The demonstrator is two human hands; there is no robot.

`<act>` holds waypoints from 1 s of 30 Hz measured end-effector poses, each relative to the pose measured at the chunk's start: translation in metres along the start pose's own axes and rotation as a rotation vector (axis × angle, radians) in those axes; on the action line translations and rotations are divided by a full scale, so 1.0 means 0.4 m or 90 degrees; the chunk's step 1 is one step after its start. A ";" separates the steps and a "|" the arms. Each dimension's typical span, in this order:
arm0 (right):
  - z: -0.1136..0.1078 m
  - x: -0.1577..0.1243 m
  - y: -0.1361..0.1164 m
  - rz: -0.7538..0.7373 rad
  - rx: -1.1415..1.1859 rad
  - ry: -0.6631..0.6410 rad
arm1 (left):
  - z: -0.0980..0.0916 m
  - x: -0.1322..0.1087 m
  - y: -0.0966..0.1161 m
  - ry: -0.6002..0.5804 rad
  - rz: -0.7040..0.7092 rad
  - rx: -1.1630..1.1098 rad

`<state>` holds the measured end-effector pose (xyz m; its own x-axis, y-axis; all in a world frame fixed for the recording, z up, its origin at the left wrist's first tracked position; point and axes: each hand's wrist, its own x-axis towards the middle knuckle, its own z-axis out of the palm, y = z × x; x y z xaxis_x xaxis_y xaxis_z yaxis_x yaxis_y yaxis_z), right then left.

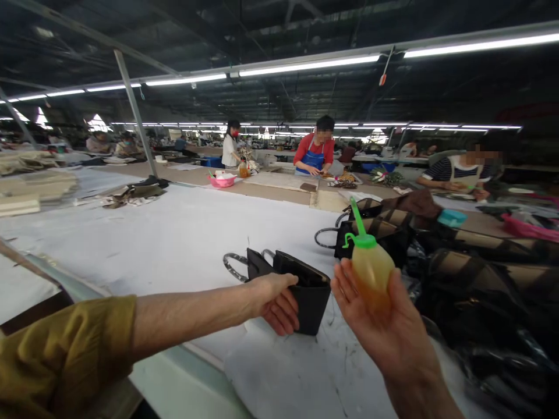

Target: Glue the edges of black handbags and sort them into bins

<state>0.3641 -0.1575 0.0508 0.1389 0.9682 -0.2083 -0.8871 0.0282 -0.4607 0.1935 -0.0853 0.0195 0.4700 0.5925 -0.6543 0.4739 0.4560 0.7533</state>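
Note:
My left hand point(277, 299) grips the near side of a small black handbag point(305, 291) that stands upright and open on the white table point(183, 233), its thumb on the rim and fingers curled under the side. My right hand point(379, 326) holds up a soft squeeze bottle point(371, 265) of amber liquid, with a green cap and a long green nozzle pointing up. The bottle rests in the palm, just right of the bag. The bag's metal ring handles point(233, 265) lie behind it.
Several finished black and tan bags point(463, 250) are piled along the right. A pink bowl point(222, 181) and fabric scraps point(135, 195) sit further back. Other people work at far tables: one in a blue apron point(315, 154), one in stripes point(458, 171).

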 end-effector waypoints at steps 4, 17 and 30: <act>0.014 0.070 0.019 -0.032 -0.019 -0.065 | -0.033 -0.020 0.006 -0.111 -0.038 -0.030; 0.011 0.076 0.036 -0.089 -0.070 -0.025 | -0.120 -0.064 0.143 0.115 0.331 0.741; 0.023 0.084 0.025 -0.102 -0.116 -0.003 | -0.190 -0.095 0.172 0.362 0.157 0.840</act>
<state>0.3556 -0.1224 0.0472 0.2695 0.9560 -0.1160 -0.7596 0.1370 -0.6359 0.1515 -0.0259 0.1014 0.4356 0.8839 -0.1701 0.8988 -0.4375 0.0284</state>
